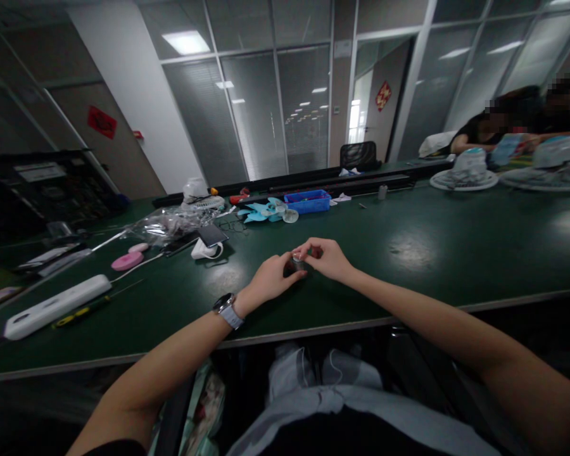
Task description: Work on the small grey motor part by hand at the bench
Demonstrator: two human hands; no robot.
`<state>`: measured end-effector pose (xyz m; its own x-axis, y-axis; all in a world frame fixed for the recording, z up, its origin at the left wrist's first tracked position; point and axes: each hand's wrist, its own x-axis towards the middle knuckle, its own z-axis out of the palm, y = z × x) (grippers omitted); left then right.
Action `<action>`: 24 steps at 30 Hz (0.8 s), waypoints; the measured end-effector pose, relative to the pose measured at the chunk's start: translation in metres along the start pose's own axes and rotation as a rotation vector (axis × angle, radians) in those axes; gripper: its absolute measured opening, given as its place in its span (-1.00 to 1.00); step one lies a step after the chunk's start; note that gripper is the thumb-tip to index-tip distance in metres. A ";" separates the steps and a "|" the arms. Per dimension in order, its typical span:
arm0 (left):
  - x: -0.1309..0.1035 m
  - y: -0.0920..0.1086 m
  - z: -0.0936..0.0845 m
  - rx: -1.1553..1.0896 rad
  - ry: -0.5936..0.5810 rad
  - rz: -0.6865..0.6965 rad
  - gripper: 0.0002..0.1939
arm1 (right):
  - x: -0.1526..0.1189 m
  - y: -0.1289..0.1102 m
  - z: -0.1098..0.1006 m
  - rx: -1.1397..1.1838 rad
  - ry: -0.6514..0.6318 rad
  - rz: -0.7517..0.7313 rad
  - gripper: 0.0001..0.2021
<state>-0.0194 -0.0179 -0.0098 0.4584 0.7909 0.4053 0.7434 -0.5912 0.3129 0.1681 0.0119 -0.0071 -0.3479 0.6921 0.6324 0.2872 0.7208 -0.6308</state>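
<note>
Left fingers (285,259) close around the cylinder (297,260); right fingers (313,243) pinch its top. Between them, over the desk (361,228), it could tip if uneven pressure twisted it loose.

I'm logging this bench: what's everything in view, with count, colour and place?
Table: 1, green, foreground
Cylinder: 1, greyish, centre
Power strip: 1, white, left
Screwdriver: 1, yellow-black, by the strip
Discs: 2, pink, past the strip
Slab: 1, dark, right of the discs
Plastic wrap: 1 heap, clear, left rear
Fan blades: 1 set, light blue, far side
Tray: 1, blue, right of the blades
Grilles: 2, white, far right
Co-workers: at least 2, dark tops, right rear
Chair: 1, black, background
Signs: 2, red, background
Glass panels: several, dark, background
Watch: 1, grey strap, left wrist
Left hand: 1, bare, at the cylinder
Right hand: 1, bare, at the cylinder
</note>
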 end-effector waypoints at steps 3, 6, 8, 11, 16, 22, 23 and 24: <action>0.000 0.001 -0.001 -0.019 -0.002 0.007 -0.62 | 0.000 -0.001 -0.001 0.007 -0.002 0.009 -0.97; -0.001 0.003 -0.002 -0.031 -0.002 0.012 -0.64 | 0.000 -0.001 -0.002 0.027 -0.020 0.005 -0.97; -0.001 0.003 -0.003 -0.034 -0.002 0.015 -0.64 | 0.000 -0.002 -0.002 0.035 -0.029 -0.006 -0.97; 0.000 0.003 -0.003 -0.025 -0.008 0.005 -0.65 | 0.000 -0.001 -0.002 0.031 -0.030 -0.023 -0.95; -0.001 0.004 -0.003 -0.034 -0.014 0.001 -0.66 | 0.000 0.003 -0.002 -0.002 -0.021 -0.017 -0.96; -0.001 0.003 -0.002 -0.044 -0.012 0.006 -0.63 | 0.000 0.003 -0.003 -0.013 -0.021 -0.028 -0.96; -0.001 0.003 -0.002 -0.044 -0.010 0.008 -0.63 | 0.000 0.002 -0.003 -0.010 -0.022 -0.030 -0.96; -0.001 0.003 -0.002 -0.043 -0.009 0.009 -0.63 | 0.000 0.002 -0.003 -0.008 -0.023 -0.031 -0.95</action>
<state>-0.0182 -0.0206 -0.0075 0.4698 0.7865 0.4008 0.7177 -0.6047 0.3454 0.1715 0.0139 -0.0069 -0.3769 0.6684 0.6413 0.2829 0.7423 -0.6074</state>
